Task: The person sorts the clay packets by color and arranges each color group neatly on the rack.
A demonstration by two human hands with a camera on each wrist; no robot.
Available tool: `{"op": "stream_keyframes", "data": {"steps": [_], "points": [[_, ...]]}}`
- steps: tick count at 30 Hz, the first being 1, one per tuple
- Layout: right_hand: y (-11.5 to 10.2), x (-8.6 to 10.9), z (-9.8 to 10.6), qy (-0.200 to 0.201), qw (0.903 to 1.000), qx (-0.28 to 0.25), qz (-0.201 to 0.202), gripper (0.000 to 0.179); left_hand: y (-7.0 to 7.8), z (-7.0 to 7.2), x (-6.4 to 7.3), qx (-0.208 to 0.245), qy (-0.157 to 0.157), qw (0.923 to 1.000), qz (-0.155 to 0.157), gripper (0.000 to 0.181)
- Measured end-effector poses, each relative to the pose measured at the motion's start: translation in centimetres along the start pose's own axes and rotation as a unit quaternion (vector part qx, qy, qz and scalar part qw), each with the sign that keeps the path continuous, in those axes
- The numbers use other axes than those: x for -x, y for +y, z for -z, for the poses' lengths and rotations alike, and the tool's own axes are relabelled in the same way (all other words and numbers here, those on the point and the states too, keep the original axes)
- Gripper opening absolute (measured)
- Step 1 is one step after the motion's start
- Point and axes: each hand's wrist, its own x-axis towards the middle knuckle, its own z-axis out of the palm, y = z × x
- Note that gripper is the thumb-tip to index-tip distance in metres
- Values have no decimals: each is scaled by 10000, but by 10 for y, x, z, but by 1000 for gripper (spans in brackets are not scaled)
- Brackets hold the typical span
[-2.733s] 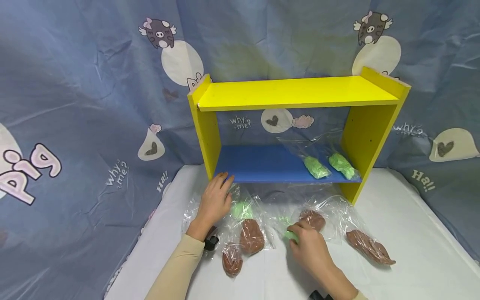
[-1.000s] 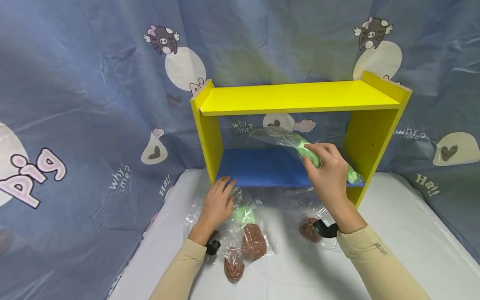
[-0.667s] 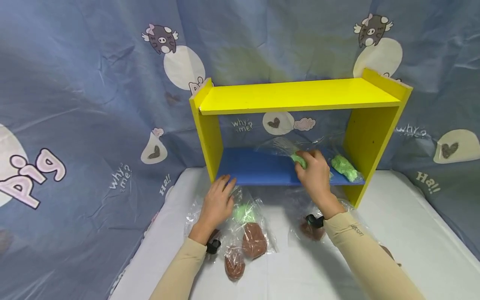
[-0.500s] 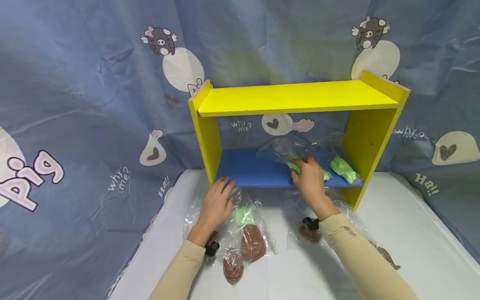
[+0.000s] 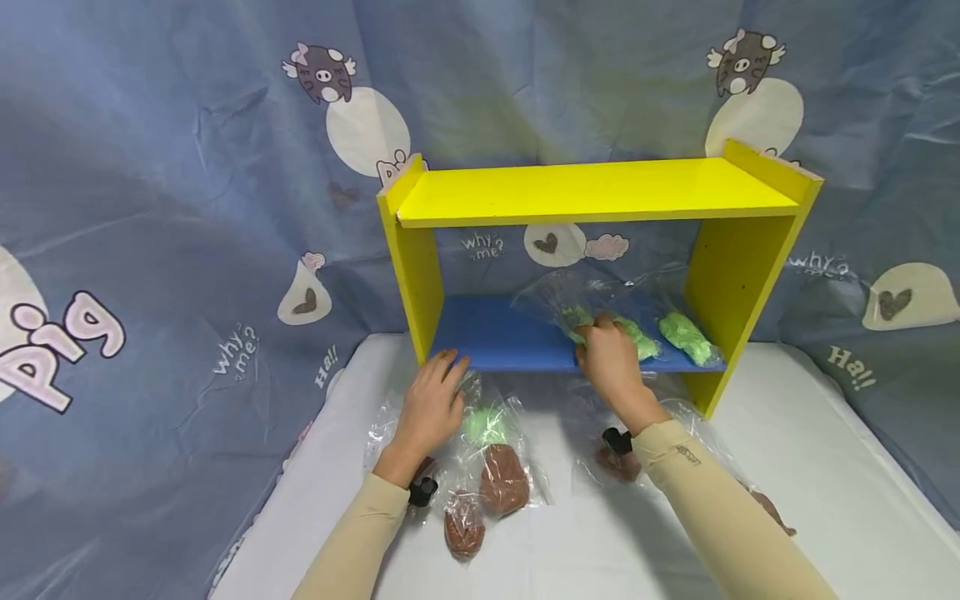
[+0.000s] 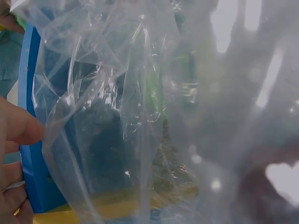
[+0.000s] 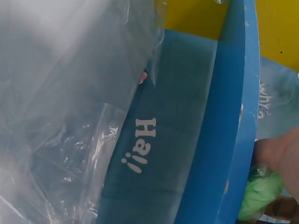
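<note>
My right hand (image 5: 611, 358) pinches a clear plastic bag with a green lump (image 5: 574, 317) on the blue lower shelf (image 5: 495, 333). Thumb and finger lie on either side of that green lump (image 7: 261, 191) in the right wrist view. Just right of it on the shelf are another bagged green lump (image 5: 637, 340) and, nearest the side wall, a further one (image 5: 686, 336). My left hand (image 5: 431, 400) rests with its fingertips on the shelf's front left edge, holding nothing. Clear plastic film fills much of the left wrist view.
The shelf unit has a yellow top (image 5: 592, 187). Below it on the white table (image 5: 555, 550) lie a bagged green lump (image 5: 486, 425) and bagged brown lumps, among them a large one (image 5: 504, 479) and a small one (image 5: 464, 525). My right arm partly covers brown ones at right.
My right hand took a bagged green lump from the table, lifted it to the shelf, then shifted it left and down beside the other green bags. My left hand stayed at the shelf edge.
</note>
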Motion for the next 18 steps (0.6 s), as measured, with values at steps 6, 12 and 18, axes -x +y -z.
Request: {"op": "stream_keyframes", "data": {"steps": [6,12,18], "points": [[1,9,-4,72,9999,78,115,28,1,2,0,-38,-136,9999,3,61],[5,14,-7,40,9999,-90,124,33,1,3,0,53,-147,9999,46,63],[-1,17,0,163,9989,-444,4,36,-4,10,-4,8,-209,9998,9,60]]}}
